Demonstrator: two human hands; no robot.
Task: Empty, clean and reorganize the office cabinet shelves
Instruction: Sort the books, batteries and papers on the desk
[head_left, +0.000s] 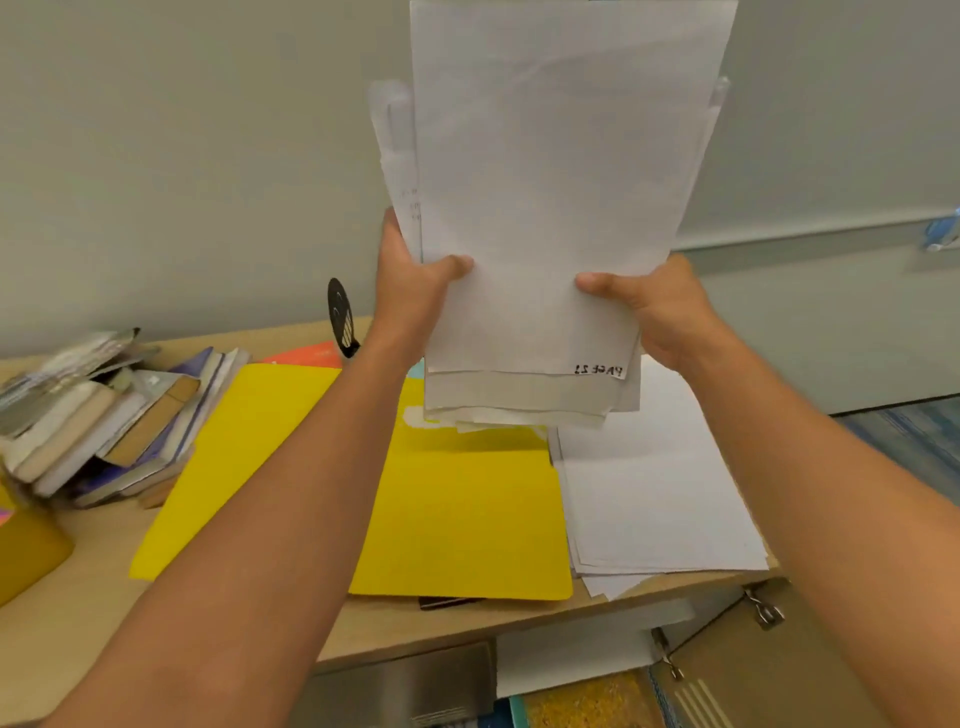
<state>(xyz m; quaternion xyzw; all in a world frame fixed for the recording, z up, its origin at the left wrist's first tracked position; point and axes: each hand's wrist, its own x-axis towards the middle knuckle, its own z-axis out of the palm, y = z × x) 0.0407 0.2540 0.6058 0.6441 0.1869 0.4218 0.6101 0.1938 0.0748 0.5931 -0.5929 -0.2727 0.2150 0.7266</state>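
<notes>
I hold a thick stack of white papers (550, 208) upright above the cabinet top (93, 587). My left hand (410, 291) grips its left edge, thumb on the front sheet. My right hand (660, 306) grips the right edge the same way. The front sheet carries mirrored handwriting near its lower corner. Below the stack an open yellow folder (426, 509) lies flat on the wooden cabinet top, and a second pile of white sheets (654, 499) lies to its right, reaching the top's right edge.
A leaning heap of notebooks and books (104, 415) sits at the left. A black perforated bookend (342, 317) stands by the wall. An orange cover (306, 356) peeks from behind the folder. The open cabinet door (753, 670) hangs at lower right, with items on a shelf (582, 701) below.
</notes>
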